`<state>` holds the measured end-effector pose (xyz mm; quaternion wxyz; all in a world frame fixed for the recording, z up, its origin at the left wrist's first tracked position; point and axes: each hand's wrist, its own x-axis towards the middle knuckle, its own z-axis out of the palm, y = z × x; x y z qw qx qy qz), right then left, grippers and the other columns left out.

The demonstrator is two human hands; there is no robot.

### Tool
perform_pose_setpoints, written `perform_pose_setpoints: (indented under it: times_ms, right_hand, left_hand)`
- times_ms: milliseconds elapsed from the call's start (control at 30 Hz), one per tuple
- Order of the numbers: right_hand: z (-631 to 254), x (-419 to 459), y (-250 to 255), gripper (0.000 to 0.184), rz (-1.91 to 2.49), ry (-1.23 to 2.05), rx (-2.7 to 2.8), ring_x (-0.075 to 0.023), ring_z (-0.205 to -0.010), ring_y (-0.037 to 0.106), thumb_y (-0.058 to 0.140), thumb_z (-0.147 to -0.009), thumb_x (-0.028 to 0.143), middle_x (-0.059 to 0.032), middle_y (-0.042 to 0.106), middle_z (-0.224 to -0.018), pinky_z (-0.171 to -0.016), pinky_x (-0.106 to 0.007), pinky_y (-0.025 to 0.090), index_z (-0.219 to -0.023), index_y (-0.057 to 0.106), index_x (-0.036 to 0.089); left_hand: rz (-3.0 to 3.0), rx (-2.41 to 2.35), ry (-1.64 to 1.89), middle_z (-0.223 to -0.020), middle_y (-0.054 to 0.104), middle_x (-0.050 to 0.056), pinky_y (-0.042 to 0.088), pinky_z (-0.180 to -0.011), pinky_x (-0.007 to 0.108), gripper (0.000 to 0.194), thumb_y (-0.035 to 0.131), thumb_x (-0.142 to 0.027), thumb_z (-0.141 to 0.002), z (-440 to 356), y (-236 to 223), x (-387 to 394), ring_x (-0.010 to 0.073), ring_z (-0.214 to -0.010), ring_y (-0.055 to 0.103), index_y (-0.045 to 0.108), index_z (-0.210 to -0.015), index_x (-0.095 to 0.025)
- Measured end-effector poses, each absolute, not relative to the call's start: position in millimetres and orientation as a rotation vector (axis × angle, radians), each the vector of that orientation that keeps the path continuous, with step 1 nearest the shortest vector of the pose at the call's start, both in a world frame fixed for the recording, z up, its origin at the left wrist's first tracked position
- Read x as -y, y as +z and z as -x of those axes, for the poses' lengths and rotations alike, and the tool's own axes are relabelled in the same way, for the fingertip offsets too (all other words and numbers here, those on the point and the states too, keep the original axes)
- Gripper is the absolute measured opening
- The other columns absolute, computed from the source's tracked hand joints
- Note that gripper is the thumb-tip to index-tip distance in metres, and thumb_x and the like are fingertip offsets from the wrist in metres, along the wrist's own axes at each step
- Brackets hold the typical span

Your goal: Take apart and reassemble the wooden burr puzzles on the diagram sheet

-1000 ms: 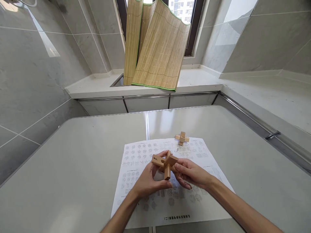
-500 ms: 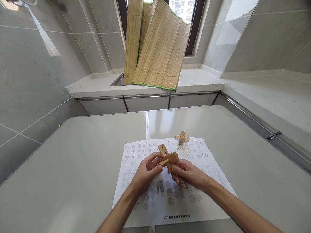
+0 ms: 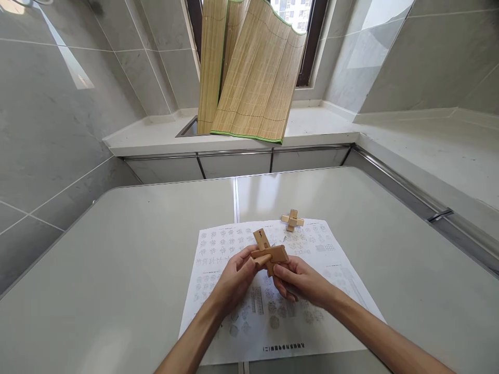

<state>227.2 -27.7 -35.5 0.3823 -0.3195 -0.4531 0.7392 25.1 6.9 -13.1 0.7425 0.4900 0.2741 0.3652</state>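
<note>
Between both hands, over the sheet, is a wooden interlocking puzzle (image 3: 275, 253) of crossed brown bars; one bar carries a dark mark near its end. My left hand (image 3: 234, 275) pinches the end of a bar at its left side, thumb on top. From the lower right, my right hand (image 3: 298, 278) grips another part between thumb and fingers. Beneath them lies a large white paper sheet (image 3: 218, 332) printed with rows of small figures. At the sheet's far edge rests a second, lighter wooden cross puzzle (image 3: 292, 221).
The sheet lies on a pale glossy table (image 3: 128, 249) with a seam down its middle. Beyond it are a white ledge (image 3: 323, 122), a bamboo mat (image 3: 257, 78) leaning at the window, and a metal rail (image 3: 401, 182) along the right.
The puzzle has been turned, its marked bar now pointing up and away. My left hand went from a wide grasp around it to a pinch at one bar's end.
</note>
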Motion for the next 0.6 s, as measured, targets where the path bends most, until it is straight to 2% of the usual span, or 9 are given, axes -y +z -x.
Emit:
perform_pose_setpoints:
  times_ms: [133, 233, 333, 433, 600]
  right_hand:
    - [-228.6, 27.4, -37.3, 0.043, 0.783, 1.901, 1.159, -0.0083, -0.043, 0.044, 0.065, -0.098, 0.060, 0.0060, 0.057, -0.059, -0.041, -0.020, 0.033, -0.102, 0.059, 0.018]
    - [-229.7, 26.8, -38.5, 0.044, 0.752, 1.916, 1.153, -0.0082, -0.042, 0.044, 0.065, -0.097, 0.062, 0.0057, 0.056, -0.058, -0.040, -0.020, 0.033, -0.098, 0.058, 0.018]
    - [-230.7, 26.6, -39.1, 0.044, 0.722, 1.931, 1.124, -0.0076, -0.042, 0.041, 0.065, -0.097, 0.062, 0.0057, 0.056, -0.057, -0.041, -0.020, 0.032, -0.096, 0.059, 0.018]
    - [-231.6, 27.0, -38.0, 0.043, 0.741, 1.929, 1.083, -0.0073, -0.041, 0.040, 0.066, -0.098, 0.060, 0.0055, 0.055, -0.057, -0.041, -0.021, 0.031, -0.098, 0.061, 0.017]
    - [-232.9, 25.7, -32.1, 0.040, 0.819, 1.847, 0.929, -0.0063, -0.040, 0.034, 0.071, -0.095, 0.056, 0.0073, 0.051, -0.056, -0.040, -0.021, 0.026, -0.101, 0.063, 0.018]
  left_hand:
    - [-1.128, -0.666, 0.787, -0.111, 0.075, 0.015, 0.046, -0.108, 0.049, 0.073, 0.072, -0.073, -0.083, -25.2, -12.2, -7.1, 0.0341, -0.110, 0.067, 0.071, -0.128, -0.016]
    - [-1.074, -0.615, 0.808, -0.111, 0.073, 0.015, 0.048, -0.103, 0.045, 0.070, 0.066, -0.074, -0.087, -28.0, -11.8, -6.0, 0.0303, -0.104, 0.066, 0.073, -0.122, -0.014]
    - [-1.015, -0.656, 0.835, -0.108, 0.072, 0.014, 0.050, -0.097, 0.040, 0.054, 0.064, -0.064, -0.095, -30.6, -11.4, -5.0, 0.0248, -0.096, 0.065, 0.075, -0.112, -0.014]
    - [-0.985, -0.733, 0.836, -0.098, 0.071, 0.009, 0.051, -0.096, 0.038, 0.040, 0.071, -0.052, -0.095, -30.3, -11.9, -4.9, 0.0210, -0.089, 0.063, 0.075, -0.108, -0.015]
    - [-0.934, -0.683, 0.863, -0.090, 0.066, 0.007, 0.050, -0.087, 0.034, 0.039, 0.073, -0.053, -0.093, -26.0, -14.2, -7.0, 0.0181, -0.082, 0.058, 0.074, -0.101, -0.015]
